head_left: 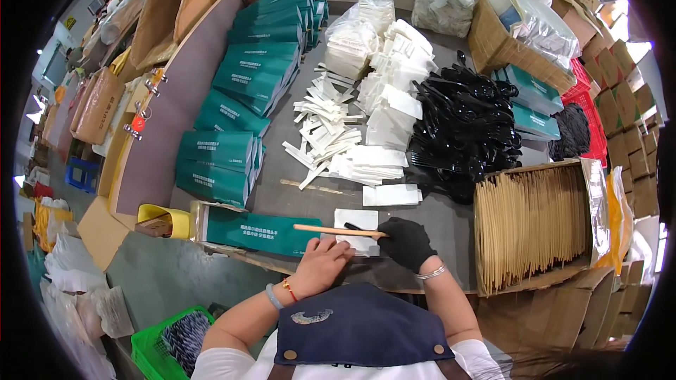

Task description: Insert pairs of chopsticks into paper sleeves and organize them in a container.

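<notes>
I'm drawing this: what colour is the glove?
The glove is black, best seen in the head view.

Navy apron (pixel 366 324), brass-toned round studs (pixel 289 355) at corners, pale crescent mark (pixel 312 317), brown straps (pixel 451 369). White short-sleeved shirt (pixel 224 364). Left hand (pixel 322 267) bare; grey band (pixel 274 296), red bracelet (pixel 289 290) at wrist. Right hand (pixel 408 243): black glove (pixel 403 232), silvery bangles (pixel 432 273).

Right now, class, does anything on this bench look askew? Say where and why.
Yes: the narrow white strips right of the teal sleeves lie jumbled, crossing at all angles, while the sleeves sit in overlapping stacks.
</notes>
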`<action>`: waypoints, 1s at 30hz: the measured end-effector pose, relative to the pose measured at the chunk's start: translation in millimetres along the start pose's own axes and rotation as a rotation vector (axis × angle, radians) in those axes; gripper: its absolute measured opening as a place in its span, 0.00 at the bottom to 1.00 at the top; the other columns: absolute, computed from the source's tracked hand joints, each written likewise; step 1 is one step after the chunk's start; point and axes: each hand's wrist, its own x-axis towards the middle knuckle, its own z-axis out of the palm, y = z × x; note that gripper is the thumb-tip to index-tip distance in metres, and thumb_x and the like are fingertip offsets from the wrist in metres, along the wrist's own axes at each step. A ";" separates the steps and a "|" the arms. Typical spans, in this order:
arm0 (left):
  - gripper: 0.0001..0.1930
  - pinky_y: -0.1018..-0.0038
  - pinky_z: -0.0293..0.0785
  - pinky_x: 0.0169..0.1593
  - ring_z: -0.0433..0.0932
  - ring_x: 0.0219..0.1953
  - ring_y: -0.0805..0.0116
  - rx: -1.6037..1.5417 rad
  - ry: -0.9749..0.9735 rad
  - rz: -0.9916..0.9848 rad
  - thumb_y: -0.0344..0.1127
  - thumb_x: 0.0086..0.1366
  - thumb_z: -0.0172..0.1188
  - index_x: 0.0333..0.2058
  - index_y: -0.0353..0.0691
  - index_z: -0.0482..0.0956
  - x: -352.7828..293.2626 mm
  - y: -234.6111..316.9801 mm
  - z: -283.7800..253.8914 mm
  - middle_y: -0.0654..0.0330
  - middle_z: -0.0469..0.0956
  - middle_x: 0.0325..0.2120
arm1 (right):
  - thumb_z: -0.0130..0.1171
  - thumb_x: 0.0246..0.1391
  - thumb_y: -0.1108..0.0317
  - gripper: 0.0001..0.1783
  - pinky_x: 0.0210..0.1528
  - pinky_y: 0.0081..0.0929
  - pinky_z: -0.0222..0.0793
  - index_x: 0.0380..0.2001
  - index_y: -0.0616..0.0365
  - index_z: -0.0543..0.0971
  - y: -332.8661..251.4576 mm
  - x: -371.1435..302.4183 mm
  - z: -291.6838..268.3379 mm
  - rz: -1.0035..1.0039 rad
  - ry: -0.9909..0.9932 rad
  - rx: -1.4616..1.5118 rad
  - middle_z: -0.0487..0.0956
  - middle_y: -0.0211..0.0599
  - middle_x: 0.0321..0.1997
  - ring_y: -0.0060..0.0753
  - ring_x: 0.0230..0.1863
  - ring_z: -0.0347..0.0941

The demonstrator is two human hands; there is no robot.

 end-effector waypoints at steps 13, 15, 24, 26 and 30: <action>0.33 0.56 0.61 0.56 0.64 0.57 0.53 -0.125 0.157 -0.176 0.41 0.46 0.72 0.53 0.45 0.73 -23.4 -35.2 -31.0 0.60 0.70 0.53 | 0.61 0.53 0.55 0.15 0.32 0.41 0.71 0.45 0.35 0.80 22.1 -39.8 14.0 0.043 0.130 -0.164 0.77 0.37 0.29 0.43 0.31 0.76; 0.36 0.54 0.60 0.60 0.64 0.57 0.49 -0.112 0.123 -0.209 0.42 0.41 0.75 0.52 0.42 0.74 -18.5 -45.2 -39.3 0.57 0.71 0.53 | 0.60 0.54 0.55 0.15 0.32 0.41 0.71 0.46 0.34 0.80 27.9 -46.6 11.9 0.034 0.082 -0.230 0.77 0.37 0.29 0.44 0.31 0.75; 0.39 0.58 0.64 0.57 0.67 0.53 0.52 -0.189 0.088 -0.039 0.41 0.34 0.77 0.51 0.41 0.75 21.4 -28.8 -21.1 0.57 0.71 0.49 | 0.63 0.51 0.68 0.14 0.40 0.35 0.74 0.43 0.46 0.82 5.0 -20.5 47.6 -0.275 0.112 0.008 0.80 0.38 0.33 0.42 0.38 0.77; 0.39 0.59 0.63 0.57 0.67 0.53 0.53 -0.177 0.080 -0.044 0.39 0.34 0.77 0.51 0.41 0.74 21.9 -27.2 -19.3 0.57 0.71 0.49 | 0.64 0.50 0.68 0.12 0.41 0.35 0.75 0.41 0.48 0.82 25.8 -25.5 39.7 -0.189 0.109 0.022 0.80 0.38 0.32 0.42 0.39 0.77; 0.39 0.61 0.64 0.55 0.68 0.52 0.55 -0.180 0.063 -0.037 0.37 0.36 0.75 0.52 0.40 0.73 28.8 -22.2 -13.5 0.58 0.70 0.48 | 0.65 0.47 0.70 0.05 0.41 0.34 0.73 0.30 0.53 0.82 26.4 -33.7 46.4 0.042 0.168 0.114 0.78 0.41 0.29 0.45 0.38 0.76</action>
